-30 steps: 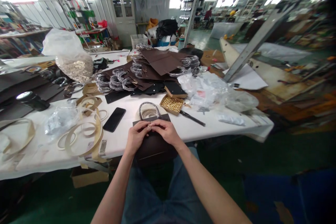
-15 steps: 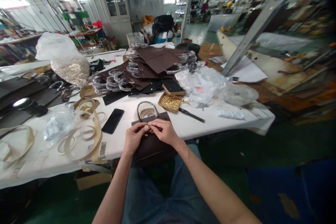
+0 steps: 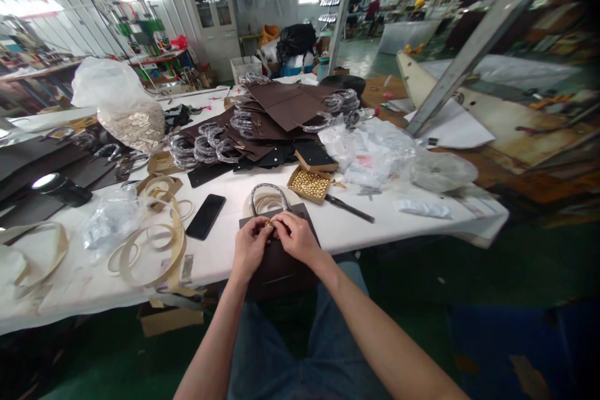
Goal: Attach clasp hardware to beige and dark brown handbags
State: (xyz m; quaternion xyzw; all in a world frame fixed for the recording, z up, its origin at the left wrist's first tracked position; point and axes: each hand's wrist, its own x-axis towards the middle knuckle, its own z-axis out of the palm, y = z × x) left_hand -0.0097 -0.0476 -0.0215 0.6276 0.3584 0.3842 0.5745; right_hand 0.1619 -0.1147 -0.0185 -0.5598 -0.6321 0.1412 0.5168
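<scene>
A dark brown bag panel (image 3: 284, 270) with a plastic-wrapped handle (image 3: 270, 188) lies at the table's front edge, its lower part hanging over my lap. Over its upper part, my left hand (image 3: 250, 245) and my right hand (image 3: 299, 236) meet with fingertips pinched together. Between them shows a small gold metal fitting (image 3: 269, 224), mostly covered by the fingers; its exact kind is hidden. Behind the panel sits a roll of cream tape (image 3: 269, 201). A cardboard box of gold studs (image 3: 307, 184) stands just beyond my right hand, with a dark-handled tool (image 3: 350, 208) against it.
A black phone (image 3: 205, 217) and loose cream strips (image 3: 152, 256) lie to the left. Brown bag pieces with wrapped handles (image 3: 285, 106) are heaped behind. Clear plastic bags (image 3: 370, 153) lie at the right, and a sack of small pale pieces (image 3: 131, 125) stands back left.
The whole view has shifted, so things appear slightly farther right. My hands stay together over the panel; the fingers have turned a little and now cover more of the gold fitting.
</scene>
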